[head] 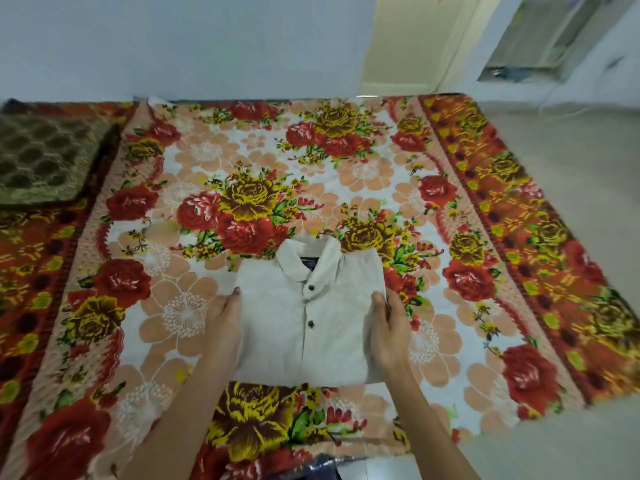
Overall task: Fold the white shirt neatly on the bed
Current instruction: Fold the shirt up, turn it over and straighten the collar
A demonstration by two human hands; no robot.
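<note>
The white shirt (308, 313) lies folded into a compact rectangle near the front middle of the bed (242, 161), collar pointing away from me, two dark buttons showing on the placket. My left hand (225, 323) grips the shirt's left edge, fingers tucked under the fabric and thumb on top. My right hand (388, 327) holds the right edge the same way, thumb over the cloth. The sleeves are hidden inside the fold.
A flowered bedsheet in red, yellow and peach covers the bed. A brown patterned cushion (45, 161) sits at the far left. The floor (571, 168) lies to the right, a door (415, 46) beyond the bed. Dark fabric (322, 469) shows at the bottom edge.
</note>
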